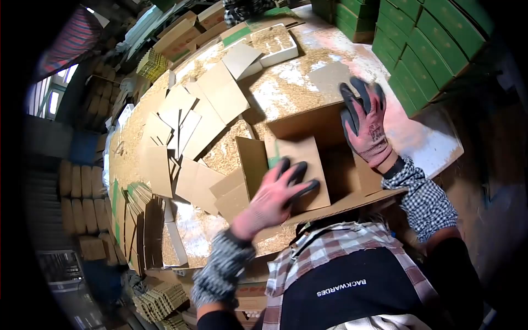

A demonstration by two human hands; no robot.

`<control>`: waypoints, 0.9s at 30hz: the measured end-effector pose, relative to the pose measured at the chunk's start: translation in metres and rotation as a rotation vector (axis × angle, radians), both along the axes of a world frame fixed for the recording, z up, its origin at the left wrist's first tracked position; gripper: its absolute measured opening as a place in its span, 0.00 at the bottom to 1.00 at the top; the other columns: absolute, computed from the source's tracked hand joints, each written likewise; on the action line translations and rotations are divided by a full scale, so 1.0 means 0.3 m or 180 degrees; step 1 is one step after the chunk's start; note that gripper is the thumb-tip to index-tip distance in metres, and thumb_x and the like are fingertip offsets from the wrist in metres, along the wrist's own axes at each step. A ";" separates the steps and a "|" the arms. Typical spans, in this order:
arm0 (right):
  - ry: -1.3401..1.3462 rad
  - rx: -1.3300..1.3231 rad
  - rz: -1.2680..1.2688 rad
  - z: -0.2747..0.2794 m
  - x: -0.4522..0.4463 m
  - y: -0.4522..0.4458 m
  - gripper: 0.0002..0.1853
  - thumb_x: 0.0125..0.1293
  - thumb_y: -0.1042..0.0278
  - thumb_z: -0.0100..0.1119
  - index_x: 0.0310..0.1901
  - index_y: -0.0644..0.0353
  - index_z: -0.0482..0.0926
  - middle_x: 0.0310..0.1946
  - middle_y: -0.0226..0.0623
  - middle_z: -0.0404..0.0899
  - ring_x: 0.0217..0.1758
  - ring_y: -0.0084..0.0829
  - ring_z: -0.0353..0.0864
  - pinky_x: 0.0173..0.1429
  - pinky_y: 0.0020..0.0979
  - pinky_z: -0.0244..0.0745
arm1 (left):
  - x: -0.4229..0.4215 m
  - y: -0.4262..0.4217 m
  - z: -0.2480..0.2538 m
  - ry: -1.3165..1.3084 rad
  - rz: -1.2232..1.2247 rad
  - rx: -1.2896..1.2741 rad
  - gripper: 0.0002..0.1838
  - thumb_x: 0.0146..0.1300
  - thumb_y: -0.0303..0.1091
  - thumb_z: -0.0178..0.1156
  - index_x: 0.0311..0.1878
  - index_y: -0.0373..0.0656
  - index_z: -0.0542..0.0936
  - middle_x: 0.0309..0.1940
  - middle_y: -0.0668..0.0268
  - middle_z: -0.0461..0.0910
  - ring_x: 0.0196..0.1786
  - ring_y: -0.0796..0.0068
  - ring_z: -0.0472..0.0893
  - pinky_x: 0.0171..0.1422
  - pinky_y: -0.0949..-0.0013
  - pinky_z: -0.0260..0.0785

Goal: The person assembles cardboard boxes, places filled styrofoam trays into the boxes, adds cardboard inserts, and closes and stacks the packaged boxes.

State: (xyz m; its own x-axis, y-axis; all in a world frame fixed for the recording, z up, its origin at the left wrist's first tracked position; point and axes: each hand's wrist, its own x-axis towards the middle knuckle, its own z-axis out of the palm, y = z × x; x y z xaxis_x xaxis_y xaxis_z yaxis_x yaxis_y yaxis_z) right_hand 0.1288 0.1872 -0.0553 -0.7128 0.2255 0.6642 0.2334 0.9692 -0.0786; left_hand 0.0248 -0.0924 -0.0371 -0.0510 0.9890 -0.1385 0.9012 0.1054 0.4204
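An open cardboard box (344,203) stands at the table's front edge, close to my body, its flaps raised. My left hand (278,192), in a pink and black glove, has its fingers spread over a flat cardboard piece (302,159) inside the box's left part. Green tape shows beside the fingertips. At the box's far right side, my right hand (367,118), in a matching glove, rests on the wall with fingers extended and slightly apart. The right part of the box's inside lies in dark shadow.
Loose cardboard sheets (217,93) lie on the sawdust-strewn table (440,146). Green boxes (423,60) are stacked at the right, folded cardboard (146,225) stands at the left. A white tray (280,55) of sawdust sits farther back. Part of another person (247,10) shows beyond.
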 end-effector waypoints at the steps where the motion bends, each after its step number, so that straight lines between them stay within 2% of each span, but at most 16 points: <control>1: -0.0378 0.0110 -0.0269 -0.033 -0.003 -0.004 0.36 0.49 0.54 0.69 0.63 0.47 0.72 0.68 0.43 0.57 0.72 0.47 0.54 0.75 0.61 0.41 | 0.002 -0.044 0.102 0.0133 0.0144 -0.0420 0.42 0.47 0.36 0.70 0.70 0.54 0.68 0.74 0.48 0.54 0.75 0.40 0.54 0.76 0.42 0.46; 2: -0.0456 -0.0106 -0.0174 -0.079 -0.015 -0.001 0.34 0.48 0.55 0.69 0.61 0.45 0.75 0.68 0.42 0.56 0.73 0.47 0.51 0.75 0.61 0.39 | 0.003 -0.067 0.062 -0.1035 0.0225 -0.0145 0.47 0.46 0.43 0.75 0.72 0.51 0.66 0.77 0.46 0.43 0.78 0.38 0.46 0.78 0.45 0.41; 3: -0.0065 0.0017 -0.0105 -0.044 -0.055 -0.018 0.32 0.49 0.57 0.68 0.60 0.45 0.75 0.63 0.40 0.63 0.69 0.44 0.58 0.75 0.59 0.43 | 0.018 -0.035 0.044 -0.1289 0.0255 0.0242 0.48 0.48 0.47 0.76 0.72 0.47 0.65 0.76 0.44 0.46 0.78 0.42 0.48 0.78 0.48 0.44; 5: -0.0679 -0.0366 0.0017 0.067 -0.067 0.016 0.30 0.52 0.59 0.65 0.60 0.50 0.73 0.57 0.41 0.70 0.66 0.43 0.64 0.74 0.56 0.46 | 0.005 0.030 -0.098 -0.1595 0.2260 0.1189 0.49 0.48 0.47 0.77 0.72 0.44 0.63 0.74 0.44 0.49 0.76 0.48 0.52 0.77 0.53 0.49; 6: -0.0618 -0.0121 0.0188 0.100 -0.037 0.025 0.25 0.56 0.57 0.62 0.57 0.48 0.76 0.51 0.36 0.74 0.59 0.38 0.71 0.72 0.56 0.48 | -0.037 0.054 -0.183 -0.0819 0.2763 0.1377 0.50 0.50 0.46 0.76 0.73 0.44 0.60 0.71 0.46 0.54 0.74 0.53 0.57 0.76 0.58 0.54; 7: -0.0969 -0.0475 0.0293 0.118 0.041 -0.045 0.33 0.58 0.45 0.59 0.61 0.54 0.72 0.55 0.40 0.73 0.64 0.40 0.67 0.74 0.57 0.44 | -0.065 0.043 -0.251 -0.0374 0.2973 0.1360 0.49 0.52 0.43 0.75 0.73 0.43 0.59 0.68 0.48 0.59 0.71 0.57 0.61 0.74 0.58 0.57; 9: -0.1848 -0.0158 0.0894 0.083 0.162 -0.154 0.58 0.46 0.22 0.54 0.70 0.64 0.61 0.69 0.52 0.58 0.76 0.51 0.50 0.79 0.57 0.34 | -0.038 0.036 -0.226 -0.3501 0.3271 0.1561 0.38 0.64 0.43 0.63 0.73 0.42 0.59 0.65 0.57 0.66 0.65 0.65 0.69 0.68 0.64 0.64; 10: -0.2096 -0.0336 0.1086 0.042 0.202 -0.149 0.59 0.45 0.23 0.57 0.70 0.64 0.60 0.70 0.53 0.57 0.77 0.53 0.48 0.78 0.58 0.33 | -0.021 0.027 -0.236 -0.4849 0.3339 0.1975 0.31 0.72 0.43 0.56 0.72 0.42 0.60 0.62 0.62 0.71 0.61 0.71 0.73 0.63 0.68 0.68; 12: -0.2163 -0.0876 0.1102 0.002 0.284 -0.096 0.61 0.42 0.27 0.64 0.71 0.64 0.57 0.72 0.54 0.54 0.77 0.56 0.47 0.78 0.60 0.34 | 0.020 -0.030 -0.417 -0.4756 0.3432 0.1901 0.26 0.77 0.48 0.44 0.72 0.48 0.62 0.60 0.69 0.73 0.54 0.75 0.74 0.58 0.69 0.70; 15: -0.0952 -0.2205 0.0912 -0.106 0.371 -0.049 0.58 0.47 0.40 0.71 0.72 0.65 0.54 0.73 0.54 0.52 0.76 0.53 0.51 0.77 0.51 0.45 | 0.135 0.118 -0.354 -0.5674 0.3983 0.2856 0.27 0.75 0.48 0.48 0.69 0.43 0.65 0.52 0.67 0.78 0.48 0.74 0.78 0.56 0.71 0.71; 17: -0.0328 -0.4107 0.0882 -0.144 0.370 -0.125 0.54 0.50 0.44 0.71 0.72 0.67 0.55 0.73 0.51 0.54 0.76 0.48 0.54 0.77 0.44 0.49 | 0.055 0.176 -0.084 -0.3428 0.2849 0.3309 0.23 0.69 0.30 0.56 0.66 0.40 0.70 0.55 0.65 0.79 0.56 0.73 0.77 0.60 0.70 0.69; 18: -0.1258 -0.3514 0.0632 0.012 0.342 -0.129 0.42 0.62 0.52 0.64 0.71 0.69 0.59 0.72 0.47 0.58 0.75 0.40 0.57 0.76 0.36 0.51 | 0.033 0.182 0.021 -0.2827 0.2520 0.2832 0.23 0.66 0.27 0.57 0.65 0.41 0.72 0.52 0.63 0.80 0.54 0.71 0.79 0.58 0.69 0.70; 20: -0.0502 -0.5663 0.0769 -0.233 0.408 -0.060 0.32 0.71 0.60 0.52 0.71 0.68 0.60 0.72 0.41 0.61 0.73 0.34 0.60 0.76 0.34 0.53 | 0.043 0.216 0.137 -0.1749 0.1699 0.2062 0.24 0.57 0.24 0.61 0.59 0.40 0.77 0.47 0.54 0.82 0.50 0.67 0.82 0.55 0.65 0.74; 23: 0.1636 -0.6332 0.1433 -0.113 0.295 -0.009 0.28 0.76 0.61 0.43 0.72 0.67 0.59 0.71 0.37 0.62 0.71 0.31 0.64 0.76 0.30 0.54 | 0.183 0.295 0.014 -0.2018 0.1419 0.1897 0.28 0.50 0.25 0.64 0.59 0.39 0.76 0.51 0.54 0.80 0.55 0.57 0.80 0.62 0.62 0.71; 26: 0.0012 -0.4345 0.1108 -0.108 0.409 0.109 0.29 0.77 0.55 0.41 0.71 0.67 0.60 0.69 0.39 0.65 0.72 0.32 0.63 0.77 0.33 0.53 | 0.261 0.365 0.086 -0.1201 0.0530 0.1398 0.30 0.44 0.26 0.63 0.57 0.43 0.76 0.44 0.58 0.78 0.48 0.54 0.78 0.54 0.59 0.72; 27: 0.0189 -0.5151 0.1485 -0.035 0.378 0.101 0.30 0.75 0.56 0.44 0.72 0.66 0.59 0.69 0.39 0.66 0.71 0.32 0.64 0.75 0.33 0.56 | 0.269 0.387 0.095 -0.0822 0.0361 0.1223 0.29 0.45 0.28 0.64 0.56 0.44 0.76 0.42 0.60 0.78 0.46 0.56 0.78 0.51 0.59 0.73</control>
